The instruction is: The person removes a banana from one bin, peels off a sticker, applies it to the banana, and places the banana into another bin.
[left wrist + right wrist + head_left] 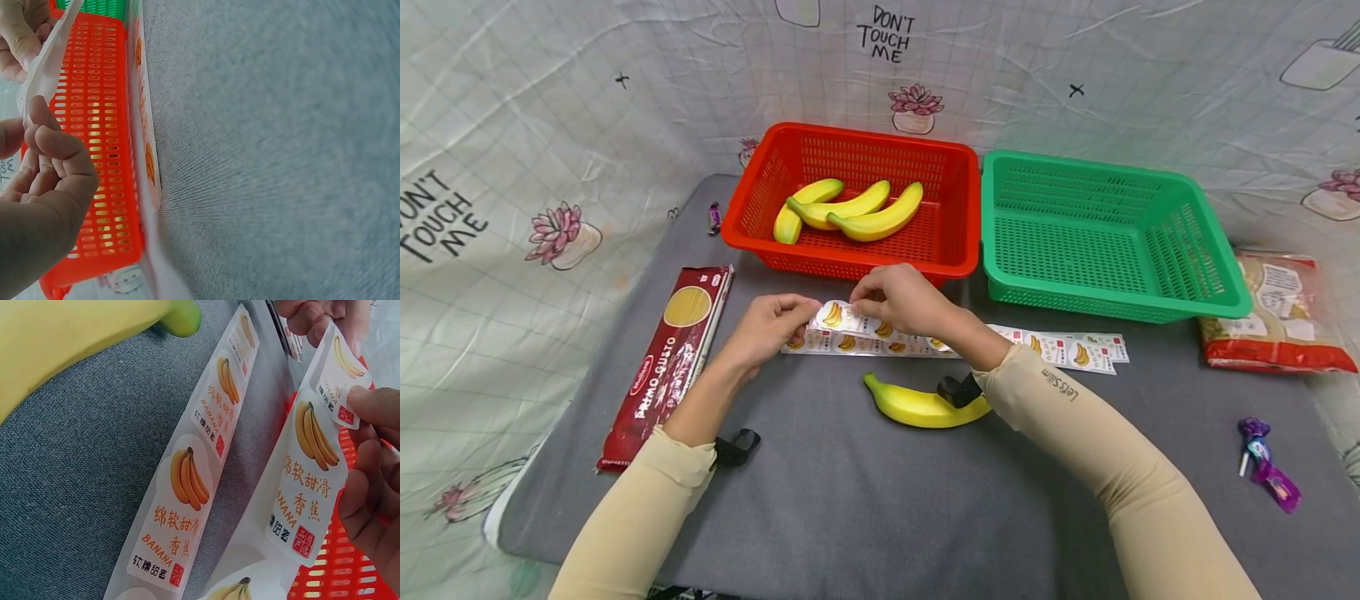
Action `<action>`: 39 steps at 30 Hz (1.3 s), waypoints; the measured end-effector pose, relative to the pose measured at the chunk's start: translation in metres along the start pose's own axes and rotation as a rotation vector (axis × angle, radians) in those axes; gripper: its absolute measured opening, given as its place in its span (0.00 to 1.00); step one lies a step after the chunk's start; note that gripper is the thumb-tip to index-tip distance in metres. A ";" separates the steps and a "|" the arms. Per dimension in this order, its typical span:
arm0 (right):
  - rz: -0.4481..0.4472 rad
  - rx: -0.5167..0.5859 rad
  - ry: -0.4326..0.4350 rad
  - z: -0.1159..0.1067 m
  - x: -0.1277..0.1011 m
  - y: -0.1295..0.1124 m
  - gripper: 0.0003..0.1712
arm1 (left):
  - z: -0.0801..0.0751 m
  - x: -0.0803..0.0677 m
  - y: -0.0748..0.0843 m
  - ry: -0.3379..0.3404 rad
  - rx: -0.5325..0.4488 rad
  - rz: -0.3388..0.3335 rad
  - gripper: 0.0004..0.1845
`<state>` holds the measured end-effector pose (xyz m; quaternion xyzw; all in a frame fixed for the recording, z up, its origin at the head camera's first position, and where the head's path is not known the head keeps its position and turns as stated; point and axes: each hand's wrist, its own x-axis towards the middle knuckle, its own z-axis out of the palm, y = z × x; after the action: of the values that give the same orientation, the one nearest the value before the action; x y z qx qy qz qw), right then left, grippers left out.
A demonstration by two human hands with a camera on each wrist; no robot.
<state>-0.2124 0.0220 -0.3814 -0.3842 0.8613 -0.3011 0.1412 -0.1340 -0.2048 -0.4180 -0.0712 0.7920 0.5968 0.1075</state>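
My left hand pinches the end of a strip of banana stickers, lifted off the table in front of the red basket. On the same strip, my right hand pinches the edge of the end sticker between thumb and fingers; that sticker stands partly away from its backing in the right wrist view. Beneath the hands, another sticker strip lies flat on the table. A single yellow banana with a greenish tip lies nearer to me, partly hidden by my right wrist.
A red basket holding several bananas stands behind my hands, with an empty green basket to its right. A red spaghetti pack lies left. At right are a clear-and-red food bag and wrapped candies.
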 end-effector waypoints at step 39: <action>-0.001 0.183 0.144 -0.024 -0.034 0.012 0.06 | -0.013 0.008 -0.013 0.090 0.412 0.021 0.15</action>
<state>-0.2079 0.0638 -0.3697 -0.3476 0.8379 -0.4054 0.1130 -0.1395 -0.2207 -0.4284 -0.0659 0.9020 0.4194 0.0782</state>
